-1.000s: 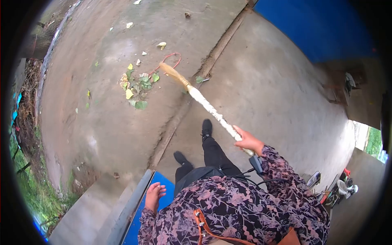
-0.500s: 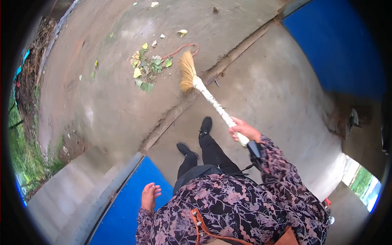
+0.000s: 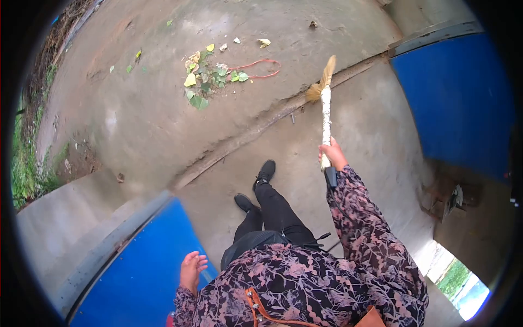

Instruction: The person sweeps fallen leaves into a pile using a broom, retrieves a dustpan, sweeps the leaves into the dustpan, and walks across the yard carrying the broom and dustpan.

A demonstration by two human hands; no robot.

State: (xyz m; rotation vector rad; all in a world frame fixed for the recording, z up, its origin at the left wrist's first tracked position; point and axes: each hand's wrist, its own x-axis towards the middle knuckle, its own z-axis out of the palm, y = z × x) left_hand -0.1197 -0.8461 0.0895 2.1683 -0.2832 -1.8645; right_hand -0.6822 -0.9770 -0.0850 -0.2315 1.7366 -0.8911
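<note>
My right hand (image 3: 333,153) is closed around the white-wrapped handle of a short broom (image 3: 326,117). The broom's straw bristles (image 3: 322,82) point away from me, over the raised strip of the doorway. My left hand (image 3: 192,271) hangs at my side with nothing in it, its fingers loosely curled and apart, near the blue door panel on the left. Beyond the strip lies a pile of green and yellow leaves (image 3: 204,79). A thin red loop of cord (image 3: 269,68) touches the pile's right side.
Blue door panels stand at left (image 3: 136,272) and right (image 3: 452,98). A grooved threshold (image 3: 245,139) crosses the concrete floor, with a small metal bolt (image 3: 293,118) beside it. A low wooden stool (image 3: 438,199) stands at the right. Greenery (image 3: 27,158) borders the far left.
My right hand has swung the broom to the right, away from the leaf pile, and its handle now points more straight ahead. My left hand stays low and empty. The view has shifted.
</note>
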